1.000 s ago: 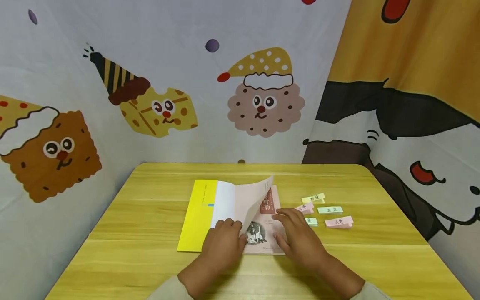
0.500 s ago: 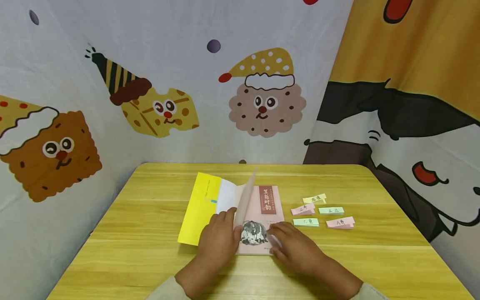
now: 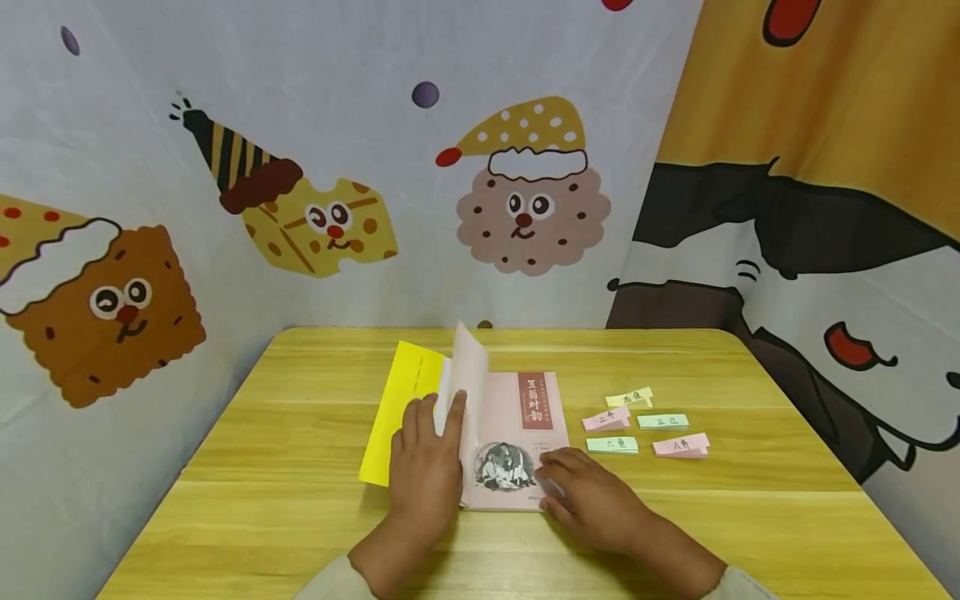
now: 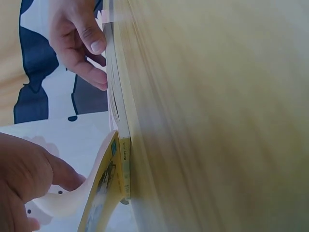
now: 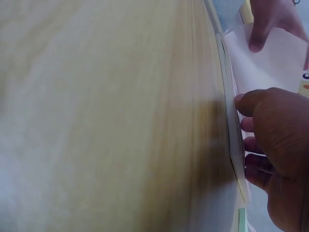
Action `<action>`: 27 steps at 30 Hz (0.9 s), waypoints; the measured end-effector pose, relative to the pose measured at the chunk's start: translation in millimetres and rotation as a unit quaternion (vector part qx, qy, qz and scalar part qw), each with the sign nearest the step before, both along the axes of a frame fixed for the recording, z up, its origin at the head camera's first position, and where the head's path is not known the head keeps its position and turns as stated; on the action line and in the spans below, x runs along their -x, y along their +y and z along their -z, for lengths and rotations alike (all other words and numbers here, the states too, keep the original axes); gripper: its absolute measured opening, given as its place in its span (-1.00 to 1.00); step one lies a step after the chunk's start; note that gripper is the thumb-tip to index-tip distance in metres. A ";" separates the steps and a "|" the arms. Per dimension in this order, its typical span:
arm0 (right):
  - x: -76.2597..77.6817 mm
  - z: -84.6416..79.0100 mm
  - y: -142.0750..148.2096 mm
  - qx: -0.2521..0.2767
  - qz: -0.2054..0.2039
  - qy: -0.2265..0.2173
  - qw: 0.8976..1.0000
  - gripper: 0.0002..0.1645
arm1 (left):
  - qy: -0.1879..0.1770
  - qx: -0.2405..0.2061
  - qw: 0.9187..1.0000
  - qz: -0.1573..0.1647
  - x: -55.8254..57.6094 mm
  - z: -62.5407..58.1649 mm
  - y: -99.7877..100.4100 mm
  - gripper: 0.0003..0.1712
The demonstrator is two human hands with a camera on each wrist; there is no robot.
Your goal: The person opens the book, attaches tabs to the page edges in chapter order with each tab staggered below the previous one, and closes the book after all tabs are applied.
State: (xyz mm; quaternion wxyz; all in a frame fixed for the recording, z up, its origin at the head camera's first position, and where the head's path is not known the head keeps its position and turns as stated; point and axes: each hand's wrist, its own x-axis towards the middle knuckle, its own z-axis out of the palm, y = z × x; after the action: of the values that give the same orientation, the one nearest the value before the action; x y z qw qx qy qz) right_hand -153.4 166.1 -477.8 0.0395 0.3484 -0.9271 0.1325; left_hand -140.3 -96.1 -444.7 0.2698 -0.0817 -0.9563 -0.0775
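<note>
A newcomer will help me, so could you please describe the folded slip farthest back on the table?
On the wooden table, find the open book. In the head view, right of it lie two pink slips, two green slips and, farthest back, the only yellow slip.

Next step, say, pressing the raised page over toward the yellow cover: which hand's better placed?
Probably the left hand: it touches the raised page, beside the yellow cover. The right hand is at the book's near right corner, apart from that page.
</note>
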 end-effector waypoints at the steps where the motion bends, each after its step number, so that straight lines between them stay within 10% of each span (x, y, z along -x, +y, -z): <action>1: 0.0 0.1 0.2 -0.001 0.000 -0.001 1.000 -0.60 | -0.002 0.005 1.000 -0.005 0.3 0.3 -0.6 -0.02; 10: -0.2 0.8 0.5 0.004 0.000 -0.002 1.000 -0.59 | -0.063 0.035 0.997 -0.018 -0.8 2.7 -3.5 -0.17; 20: 1.0 2.4 0.9 0.004 0.004 -0.001 1.000 -0.58 | -0.139 0.040 0.975 0.169 -0.7 12.2 -2.0 -0.59; 27: 2.3 3.8 1.0 0.003 0.000 -0.001 1.000 -0.57 | -0.167 0.056 0.966 0.191 -0.3 12.1 -0.5 -0.66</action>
State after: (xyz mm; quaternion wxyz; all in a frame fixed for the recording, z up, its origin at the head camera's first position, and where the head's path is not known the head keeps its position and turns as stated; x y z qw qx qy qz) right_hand -155.7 167.2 -481.6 0.0397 0.3486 -0.9266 0.1353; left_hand -140.0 -96.7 -456.8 0.0812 -0.2639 -0.9572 -0.0864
